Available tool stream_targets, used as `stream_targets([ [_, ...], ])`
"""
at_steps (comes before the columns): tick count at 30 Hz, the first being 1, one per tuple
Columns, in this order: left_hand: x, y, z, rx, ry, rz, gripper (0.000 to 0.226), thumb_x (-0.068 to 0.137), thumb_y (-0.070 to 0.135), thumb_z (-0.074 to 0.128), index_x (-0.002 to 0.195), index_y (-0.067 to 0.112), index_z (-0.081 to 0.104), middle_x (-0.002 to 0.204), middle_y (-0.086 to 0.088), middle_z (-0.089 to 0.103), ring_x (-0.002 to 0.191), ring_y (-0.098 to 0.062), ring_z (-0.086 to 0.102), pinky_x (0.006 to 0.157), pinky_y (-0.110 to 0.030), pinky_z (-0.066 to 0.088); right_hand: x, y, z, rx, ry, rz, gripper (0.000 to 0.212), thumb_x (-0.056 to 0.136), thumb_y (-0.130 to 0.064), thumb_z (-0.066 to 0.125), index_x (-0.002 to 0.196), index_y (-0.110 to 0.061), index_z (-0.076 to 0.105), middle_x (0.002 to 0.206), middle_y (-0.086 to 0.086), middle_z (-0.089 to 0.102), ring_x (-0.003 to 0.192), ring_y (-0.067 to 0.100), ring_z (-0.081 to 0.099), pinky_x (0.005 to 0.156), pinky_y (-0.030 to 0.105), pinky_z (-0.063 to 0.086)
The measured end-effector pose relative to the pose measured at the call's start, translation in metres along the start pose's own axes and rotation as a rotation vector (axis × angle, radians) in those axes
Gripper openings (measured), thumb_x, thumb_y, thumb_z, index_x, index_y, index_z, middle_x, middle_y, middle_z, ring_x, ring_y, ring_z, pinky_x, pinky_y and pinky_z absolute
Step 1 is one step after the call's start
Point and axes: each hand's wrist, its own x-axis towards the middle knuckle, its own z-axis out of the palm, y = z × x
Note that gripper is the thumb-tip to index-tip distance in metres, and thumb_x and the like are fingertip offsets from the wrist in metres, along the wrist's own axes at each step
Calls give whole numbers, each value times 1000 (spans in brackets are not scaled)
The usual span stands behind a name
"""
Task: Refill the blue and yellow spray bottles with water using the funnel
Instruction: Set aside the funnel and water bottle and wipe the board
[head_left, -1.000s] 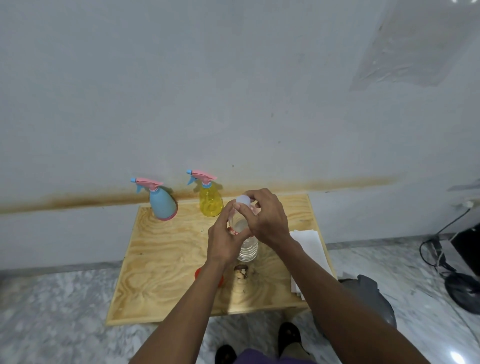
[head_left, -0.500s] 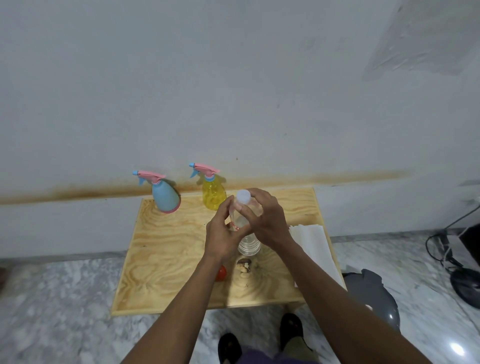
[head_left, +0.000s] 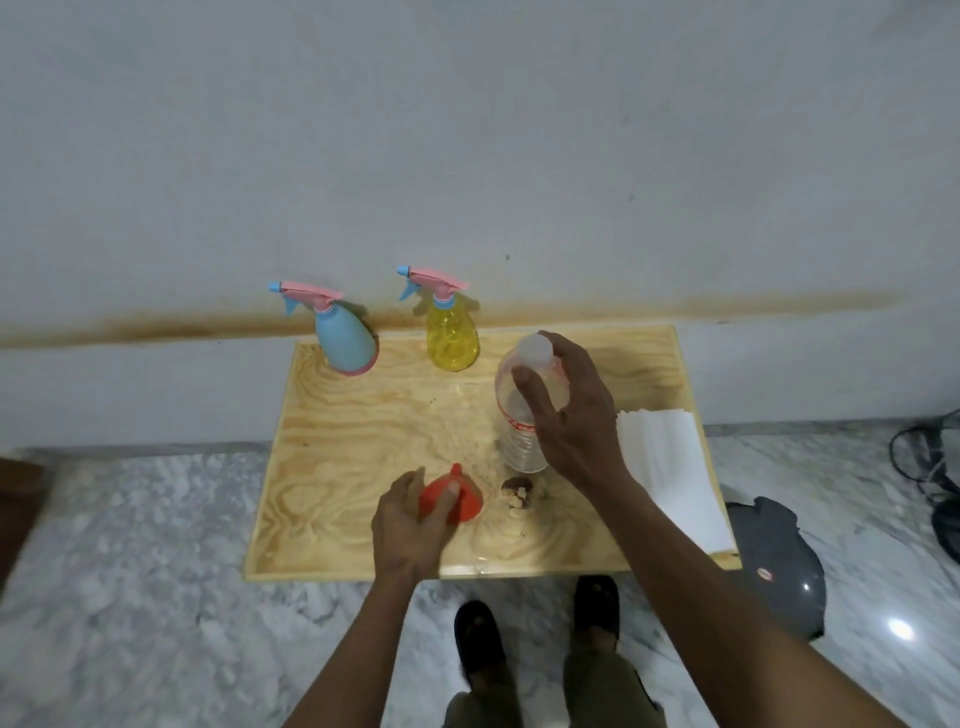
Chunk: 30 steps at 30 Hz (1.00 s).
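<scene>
A blue spray bottle (head_left: 343, 343) and a yellow spray bottle (head_left: 451, 335), both with pink trigger heads, stand at the back of the wooden table (head_left: 363, 441) by the wall. A clear water bottle (head_left: 519, 436) with a white cap stands upright at mid-table. My right hand (head_left: 569, 415) is around its upper part, thumb in front, fingers near the cap. An orange funnel (head_left: 460, 499) lies near the front edge, spout pointing away from me. My left hand (head_left: 410, 525) grips the funnel's wide end.
A stack of white paper towels (head_left: 670, 473) lies on the table's right side. A small brown and pale scrap (head_left: 517, 493) sits in front of the water bottle. A grey bin lid (head_left: 779, 566) and cables (head_left: 930, 467) are on the marble floor at right.
My left hand let go of the water bottle and dropped down to the orange funnel. My right hand stays at the bottle's top. The camera tilted down and drew closer.
</scene>
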Motion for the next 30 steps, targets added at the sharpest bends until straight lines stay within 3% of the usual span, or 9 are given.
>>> stream_targets([
  [3, 10, 7, 15, 58, -25, -62, 89, 72, 73, 72, 136, 13, 57, 130, -9, 66, 120, -28, 60, 92, -31, 44, 1, 2, 4, -18, 12, -19, 48, 91, -48, 58, 127, -16, 57, 124, -3, 61, 113, 14, 56, 92, 20, 42],
  [8, 24, 22, 27, 220, -51, -107, 69, 70, 74, 72, 100, 12, 68, 103, -8, 72, 96, -29, 67, 78, -31, 50, -1, -1, 11, 10, 71, 7, 45, 88, -45, 67, 123, -18, 58, 119, -7, 61, 110, 10, 55, 90, 8, 39],
  [11, 26, 24, 24, 177, -47, -158, 61, 71, 64, 78, 95, 8, 70, 98, -11, 70, 96, -32, 67, 74, -29, 45, -3, -3, 18, 40, 136, 14, 48, 89, -47, 63, 127, -17, 59, 128, 0, 62, 120, 16, 56, 98, 21, 44],
  [15, 22, 29, 17, 30, -40, -158, 37, 65, 53, 83, 70, 22, 63, 76, 4, 67, 86, -25, 66, 69, -31, 47, 0, -6, 19, 92, 185, 65, 49, 90, -44, 63, 128, -14, 60, 130, 1, 63, 123, 15, 56, 102, 29, 46],
  [17, 19, 37, 12, -68, -42, -146, 29, 67, 42, 87, 73, 26, 63, 75, 10, 65, 81, -16, 64, 66, -29, 47, 2, -7, 14, 135, 201, 110, 44, 90, -39, 66, 127, -16, 61, 126, -2, 64, 120, 13, 57, 100, 36, 48],
  [19, 19, 44, 9, -140, -57, -108, 32, 69, 41, 89, 91, 26, 71, 83, 9, 69, 78, -8, 62, 69, -27, 48, 4, -6, 6, 174, 234, 151, 42, 90, -38, 66, 126, -17, 61, 122, -4, 66, 117, 11, 59, 98, 38, 50],
  [21, 19, 57, 9, -158, -64, -55, 42, 68, 43, 89, 103, 24, 73, 91, 4, 73, 80, -9, 63, 74, -29, 51, 8, -4, -5, 192, 268, 185, 40, 91, -40, 65, 125, -20, 62, 119, -7, 67, 115, 7, 60, 98, 39, 51],
  [26, 29, 102, 24, -235, -49, 73, 45, 73, 38, 87, 110, 22, 66, 102, -2, 69, 81, -10, 62, 66, -22, 47, 34, -3, -48, 195, 311, 200, 37, 93, -43, 62, 126, -25, 60, 120, -8, 67, 116, 9, 60, 99, 41, 52],
  [30, 44, 144, 57, -264, -6, 196, 63, 77, 41, 84, 131, 18, 61, 116, -1, 67, 103, -21, 63, 91, -33, 52, 71, 7, -86, 160, 360, 173, 34, 94, -39, 64, 124, -23, 62, 120, -6, 68, 115, 10, 61, 100, 37, 51],
])
